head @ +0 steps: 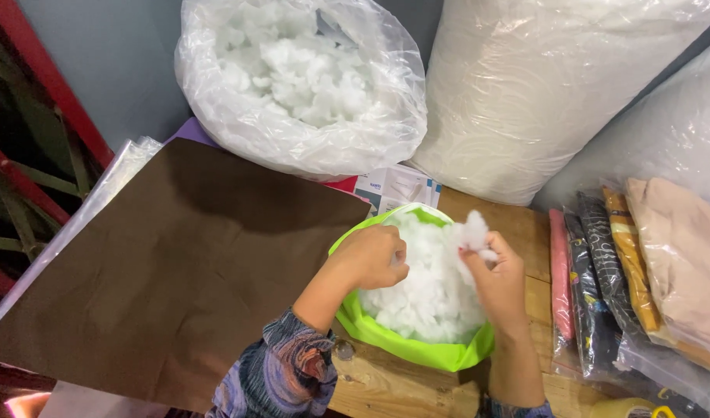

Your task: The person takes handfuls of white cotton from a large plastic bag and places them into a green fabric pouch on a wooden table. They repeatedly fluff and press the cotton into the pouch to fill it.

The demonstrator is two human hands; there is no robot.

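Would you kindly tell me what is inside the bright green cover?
The green cover is full of white stuffing. The left hand presses into it; the right hand pinches a tuft. Its bottom is hidden.

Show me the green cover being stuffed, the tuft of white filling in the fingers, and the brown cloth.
Green cover (417, 352): head view, near rim.
Tuft of white filling (472, 231): head view, middle.
Brown cloth (177, 271): head view, centre.

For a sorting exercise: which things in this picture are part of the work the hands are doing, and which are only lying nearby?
In use:
left hand, gripping the rim of the green fabric cover
right hand, holding a tuft of white stuffing
loose stuffing inside the cover

Lying about:
open plastic bag of stuffing
brown cloth
sealed white sacks
bagged folded fabrics
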